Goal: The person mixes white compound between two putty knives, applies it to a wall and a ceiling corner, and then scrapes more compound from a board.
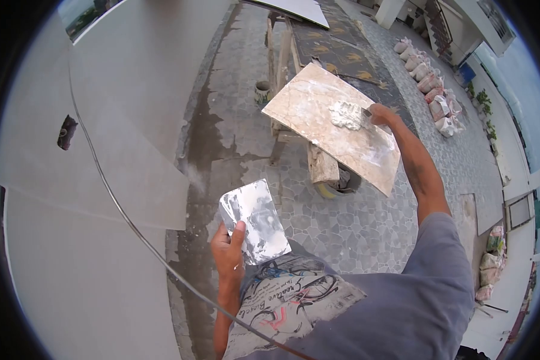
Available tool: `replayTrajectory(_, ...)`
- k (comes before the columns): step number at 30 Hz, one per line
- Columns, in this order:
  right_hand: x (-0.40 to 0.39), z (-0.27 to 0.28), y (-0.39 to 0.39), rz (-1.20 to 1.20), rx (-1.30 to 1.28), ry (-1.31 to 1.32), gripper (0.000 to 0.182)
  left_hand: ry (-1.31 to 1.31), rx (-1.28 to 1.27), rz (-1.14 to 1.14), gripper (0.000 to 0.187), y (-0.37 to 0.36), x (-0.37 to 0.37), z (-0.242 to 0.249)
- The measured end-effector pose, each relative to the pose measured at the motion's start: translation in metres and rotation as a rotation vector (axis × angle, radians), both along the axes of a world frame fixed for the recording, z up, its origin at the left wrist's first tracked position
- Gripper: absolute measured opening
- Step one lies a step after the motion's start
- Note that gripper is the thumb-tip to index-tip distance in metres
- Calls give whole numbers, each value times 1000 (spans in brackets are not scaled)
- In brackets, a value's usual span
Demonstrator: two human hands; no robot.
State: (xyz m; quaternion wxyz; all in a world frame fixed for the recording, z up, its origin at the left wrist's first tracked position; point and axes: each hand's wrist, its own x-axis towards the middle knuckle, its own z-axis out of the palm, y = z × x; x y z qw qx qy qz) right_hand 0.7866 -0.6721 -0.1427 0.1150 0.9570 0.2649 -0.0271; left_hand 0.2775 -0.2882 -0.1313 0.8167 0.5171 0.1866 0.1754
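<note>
Putty blob (pixel 345 114) on tile (pixel 333 126) w/ right hand (pixel 381 114) gripping tool; left hand (pixel 228 252) holds steel trowel (pixel 255 222); no legible labels.

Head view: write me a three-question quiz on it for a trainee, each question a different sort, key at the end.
1. True or false: the left hand holds a flat metal blade smeared with white.
2. Multiple choice: the pile of white paste lies on
A. the paved ground
B. the marble-patterned tile
C. the grey wall panel
3. Fill in: the right hand reaches to the paste with a small ____, mostly hidden by the fingers.

Key
1. True; the thumb lies across its lower edge.
2. B; the tile rests tilted on a wooden stand.
3. Tool; its type cannot be told.
</note>
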Motion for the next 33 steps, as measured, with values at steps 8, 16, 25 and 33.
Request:
replayTrajectory(8, 2, -1, 33, 56, -152, 35, 28, 19, 22, -26, 34, -1, 1, 10)
replayTrajectory(16, 15, 10, 24, -32, -90, -53, 31, 2, 19, 19, 35, -1, 2, 0)
replayTrajectory(25, 23, 22, 31, 41, -92, -57, 21, 11, -21, 23, 34, -3, 0, -4)
replayTrajectory(33, 8, 47, 51, -15, -64, 40, 25, 7, -3, 34, 35, -4, 1, 1)
